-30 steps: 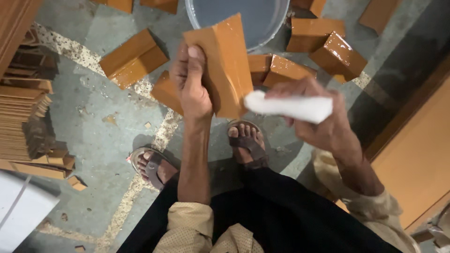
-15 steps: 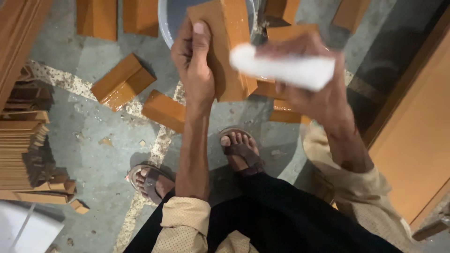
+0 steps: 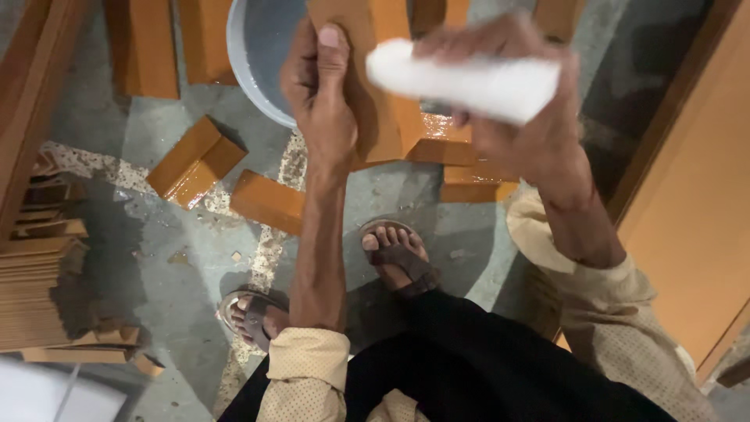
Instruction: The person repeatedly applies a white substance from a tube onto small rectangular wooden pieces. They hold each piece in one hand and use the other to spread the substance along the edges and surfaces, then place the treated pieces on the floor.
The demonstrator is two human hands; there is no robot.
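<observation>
The left hand (image 3: pixel 324 94) grips an orange wooden block (image 3: pixel 375 78) upright over the grey basin (image 3: pixel 254 55). The right hand (image 3: pixel 516 101), closed around a white cloth (image 3: pixel 469 82), has risen from beside the block to across its face, so wiping continues.

Right hand (image 3: pixel 523 117) with white cloth wad (image 3: pixel 469 82) moved up across flat orange-brown wooden piece (image 3: pixel 383 94); left hand (image 3: pixel 320 94) lifted piece higher, now over grey round basin's rim (image 3: pixel 242 78).
</observation>
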